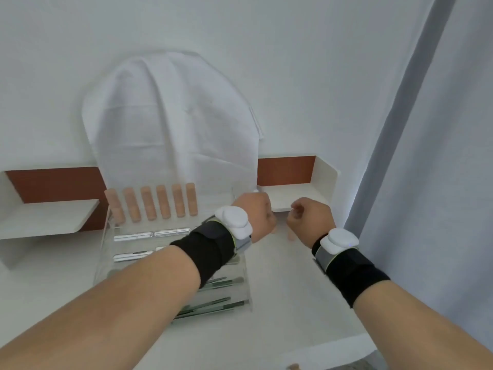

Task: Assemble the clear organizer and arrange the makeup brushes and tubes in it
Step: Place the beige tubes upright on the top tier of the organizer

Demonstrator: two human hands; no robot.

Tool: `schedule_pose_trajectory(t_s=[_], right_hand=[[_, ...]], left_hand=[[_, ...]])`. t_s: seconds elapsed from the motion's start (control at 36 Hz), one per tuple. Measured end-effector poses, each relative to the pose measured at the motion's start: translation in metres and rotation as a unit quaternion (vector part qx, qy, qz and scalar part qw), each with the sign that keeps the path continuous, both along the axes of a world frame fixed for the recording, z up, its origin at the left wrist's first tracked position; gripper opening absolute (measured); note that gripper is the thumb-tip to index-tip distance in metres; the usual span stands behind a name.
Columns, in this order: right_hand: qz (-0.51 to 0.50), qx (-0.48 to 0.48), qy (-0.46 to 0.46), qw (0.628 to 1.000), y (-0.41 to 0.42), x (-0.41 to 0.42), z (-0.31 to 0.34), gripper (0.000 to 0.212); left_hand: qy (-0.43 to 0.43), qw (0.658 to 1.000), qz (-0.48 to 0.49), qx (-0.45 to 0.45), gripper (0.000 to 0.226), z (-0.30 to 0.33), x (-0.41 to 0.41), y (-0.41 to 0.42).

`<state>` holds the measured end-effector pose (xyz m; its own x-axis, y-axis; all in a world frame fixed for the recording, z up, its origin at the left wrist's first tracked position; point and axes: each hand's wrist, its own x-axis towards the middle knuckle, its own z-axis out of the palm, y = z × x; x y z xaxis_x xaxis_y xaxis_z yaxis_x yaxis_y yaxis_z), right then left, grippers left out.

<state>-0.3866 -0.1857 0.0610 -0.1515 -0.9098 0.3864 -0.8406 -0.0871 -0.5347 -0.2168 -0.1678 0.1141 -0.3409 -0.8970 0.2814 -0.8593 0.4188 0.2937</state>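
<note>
The clear organizer (105, 236) stands stepped on the white table. Several peach tubes (163, 201) stand upright in its back row. Silver cases (133, 236) lie on the middle steps, and green-handled brushes (224, 281) lie on the front steps, partly under my left forearm. My left hand (256, 214) is at the organizer's back right corner, its fingers curled over the top of the clear side wall. My right hand (309, 217) hovers just to the right with fingers curled. Nothing shows in it.
A white towel (173, 124) hangs on the wall behind the organizer. A white shelf (45, 217) with a brown back runs left and right of it. A pale curtain (440, 156) hangs at the right. A peach tube (293, 366) lies near the bottom edge.
</note>
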Motion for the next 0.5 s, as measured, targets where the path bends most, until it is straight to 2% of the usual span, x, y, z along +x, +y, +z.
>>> schedule_pose_trajectory(t_s=[0.17,0.31,0.5], right_hand=[[0.085,-0.064,-0.066,0.992,0.011,0.047,0.057,0.011],[0.114,-0.08,-0.091,0.986,0.005,0.084,0.082,0.008],[0.137,-0.068,-0.075,0.985,-0.009,0.12,0.086,0.008]], left_hand=[[0.069,0.995,0.065,-0.022,0.014,0.041,0.056,-0.002],[0.048,0.994,0.095,-0.011,0.023,0.069,0.09,-0.007],[-0.022,0.993,0.118,-0.02,0.013,0.072,0.112,-0.032]])
